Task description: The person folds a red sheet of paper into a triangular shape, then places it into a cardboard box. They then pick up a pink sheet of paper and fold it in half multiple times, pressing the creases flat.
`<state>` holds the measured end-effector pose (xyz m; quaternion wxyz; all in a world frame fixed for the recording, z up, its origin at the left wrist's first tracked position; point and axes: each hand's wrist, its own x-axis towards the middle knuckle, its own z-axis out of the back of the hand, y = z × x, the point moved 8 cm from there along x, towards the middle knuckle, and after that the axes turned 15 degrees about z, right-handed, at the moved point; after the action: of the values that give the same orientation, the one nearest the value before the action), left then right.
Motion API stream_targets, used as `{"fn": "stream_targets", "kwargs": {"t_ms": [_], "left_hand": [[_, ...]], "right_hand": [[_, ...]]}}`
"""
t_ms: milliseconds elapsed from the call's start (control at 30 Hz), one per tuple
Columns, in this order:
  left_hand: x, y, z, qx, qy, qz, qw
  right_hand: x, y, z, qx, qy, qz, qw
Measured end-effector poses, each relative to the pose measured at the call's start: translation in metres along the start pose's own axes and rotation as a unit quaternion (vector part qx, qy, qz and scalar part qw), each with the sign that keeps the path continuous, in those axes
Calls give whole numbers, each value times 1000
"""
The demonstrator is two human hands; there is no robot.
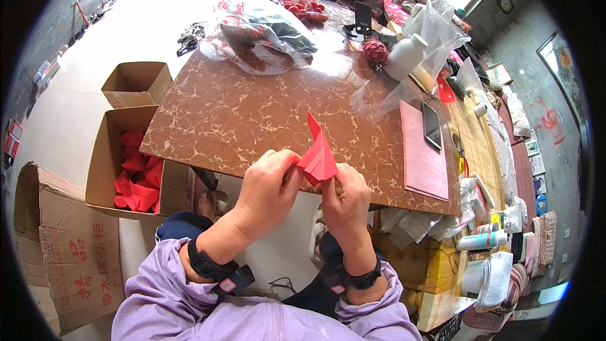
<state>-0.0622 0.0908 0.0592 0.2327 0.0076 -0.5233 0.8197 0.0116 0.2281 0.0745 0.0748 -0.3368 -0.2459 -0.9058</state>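
Note:
A folded red paper piece [321, 158] with a tall pointed tip is held between my two hands, over the near edge of the marble-patterned table [265, 118]. My left hand [272, 180] pinches its left corner between thumb and forefinger. Beneath its lower right part, my right hand [345, 194] grips it with thumb and fingers; some fingertips are hidden behind the paper. A stack of pink-red paper sheets [421, 166] lies on the table's right side, with a smartphone [431, 125] on its upper edge.
Left of the table, a cardboard box [106, 151] holds several red folded papers [139, 175]. Another open box [137, 85] stands behind it, and a large carton [80, 246] nearer. A filled plastic bag [260, 33], a white bottle [406, 57] and scissors [460, 151] are farther out.

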Motion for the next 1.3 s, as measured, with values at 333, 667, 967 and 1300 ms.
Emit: {"fn": "stream_targets", "kwargs": {"t_ms": [333,667,967,1300], "left_hand": [[0,18,-16,-259,111,85,955],[3,8,1,-255,9,82,963],[-2,1,8,-223,-22,14,975],[-9,-2,3,-239,15,29,970]], "right_hand": [[-7,-9,-5,102,46,-104,988],[-10,-13,-9,113,57,-99,987],[4,10,25,24,-60,16,998],[2,13,33,-15,-95,71,993]]}}
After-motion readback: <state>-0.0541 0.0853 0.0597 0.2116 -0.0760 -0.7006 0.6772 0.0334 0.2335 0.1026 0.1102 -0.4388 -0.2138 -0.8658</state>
